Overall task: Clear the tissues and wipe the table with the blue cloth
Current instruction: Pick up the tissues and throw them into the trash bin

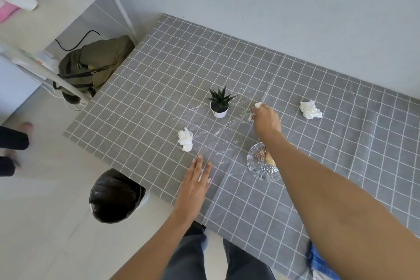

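The table [141,107] wears a grey checked cover dusted with white powder around its middle. My right hand [266,120] reaches past the glass bowl and grips a crumpled white tissue [258,105] on the cover. A second tissue [185,139] lies left of the powder, and a third tissue [310,109] lies further right. My left hand [196,183] rests flat on the cover near the front edge, fingers straight. The blue cloth [318,261] shows at the table's near right edge, partly hidden behind my right arm.
A small potted succulent [219,103] stands mid-table. A glass bowl [261,165] with small items sits under my right forearm. A bin with a black liner [116,195] stands on the floor by the front edge. A green backpack [95,63] lies under a white shelf [68,7].
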